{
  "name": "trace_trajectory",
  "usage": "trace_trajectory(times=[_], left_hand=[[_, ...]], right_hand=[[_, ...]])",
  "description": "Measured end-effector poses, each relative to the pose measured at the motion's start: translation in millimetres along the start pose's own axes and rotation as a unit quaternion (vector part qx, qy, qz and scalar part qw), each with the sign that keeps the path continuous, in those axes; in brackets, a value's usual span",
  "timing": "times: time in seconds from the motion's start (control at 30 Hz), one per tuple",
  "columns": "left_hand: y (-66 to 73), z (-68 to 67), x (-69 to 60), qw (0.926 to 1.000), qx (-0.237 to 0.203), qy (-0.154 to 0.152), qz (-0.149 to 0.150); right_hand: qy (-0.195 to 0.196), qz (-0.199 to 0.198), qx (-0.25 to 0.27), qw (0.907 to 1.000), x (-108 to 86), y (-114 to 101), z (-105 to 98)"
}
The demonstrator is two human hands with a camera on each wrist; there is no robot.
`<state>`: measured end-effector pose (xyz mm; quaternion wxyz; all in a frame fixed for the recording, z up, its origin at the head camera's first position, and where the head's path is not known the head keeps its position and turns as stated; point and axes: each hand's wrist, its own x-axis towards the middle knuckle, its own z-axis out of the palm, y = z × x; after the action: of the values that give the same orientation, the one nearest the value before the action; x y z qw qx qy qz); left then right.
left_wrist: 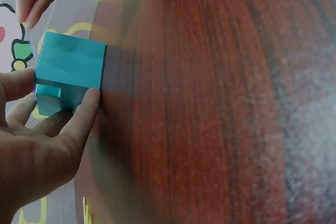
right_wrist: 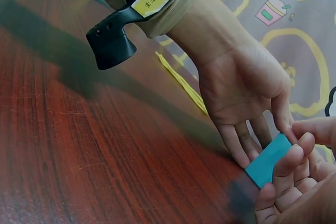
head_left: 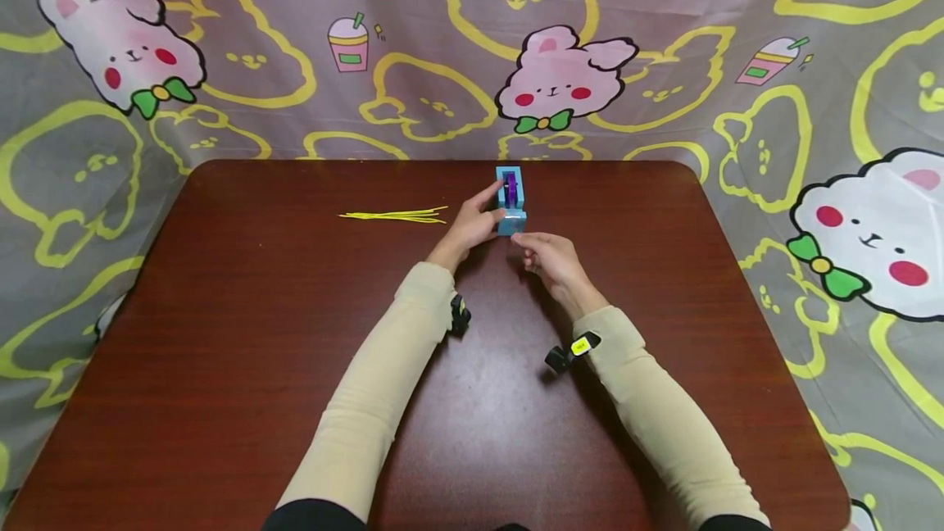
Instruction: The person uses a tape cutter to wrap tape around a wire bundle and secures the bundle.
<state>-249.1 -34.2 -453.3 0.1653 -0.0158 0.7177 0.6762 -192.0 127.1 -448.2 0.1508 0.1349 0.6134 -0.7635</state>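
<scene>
Both forearms, in beige sleeves [head_left: 369, 408], reach forward and converge near the far edge of the brown table [head_left: 221, 334]. The left hand [head_left: 472, 224] grips the blue tape dispenser [left_wrist: 72, 60] from its left side, fingers spread around the body. The right hand [head_left: 553, 259], wrist angled inward, pinches clear tape [head_left: 514, 222] between thumb and forefinger at the dispenser's near end. Thin yellow strips [head_left: 394, 215] lie to the left.
</scene>
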Motion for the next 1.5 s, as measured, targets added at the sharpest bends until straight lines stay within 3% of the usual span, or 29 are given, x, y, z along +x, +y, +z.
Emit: trace_trajectory(times=[0.83, 1.5], left_hand=[[-1.6, 0.7, 0.2, 1.0000, -0.003, 0.004, 0.002], [-2.4, 0.5, 0.7, 1.0000, 0.001, 0.001, 0.008]], right_hand=[[0.005, 0.009, 0.031, 0.9995, -14.0, 10.4, -1.2], [-0.014, 0.000, 0.039, 0.9991, -26.5, 13.5, -4.6]])
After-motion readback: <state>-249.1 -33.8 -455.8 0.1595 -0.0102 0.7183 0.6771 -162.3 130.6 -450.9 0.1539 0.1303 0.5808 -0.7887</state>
